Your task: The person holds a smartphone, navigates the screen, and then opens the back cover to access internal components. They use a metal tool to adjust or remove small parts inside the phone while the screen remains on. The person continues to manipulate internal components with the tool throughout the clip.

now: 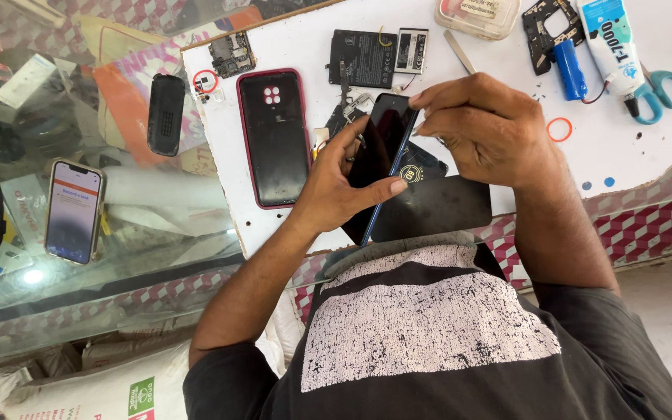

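Observation:
My left hand (334, 187) holds a black smartphone (381, 144) with a blue edge, tilted upright over the white work board (608, 148), thumb across its lower part. The fingertips of my right hand (484, 128) are pinched together at the phone's top corner. Whether they hold a small tool there I cannot tell. Under the phone lies a flat black sheet (441, 206) with a round gold mark. Just left of my hands, a dark phone back cover with a red rim (274, 136) lies flat.
On the board: a black battery (363, 58), a circuit board (232, 53), a metal pry tool (459, 50), a blue cylinder cell (569, 70), a glue tube (608, 35), teal scissors (663, 89), an orange ring (560, 129). A lit phone (74, 210) lies on the glass counter.

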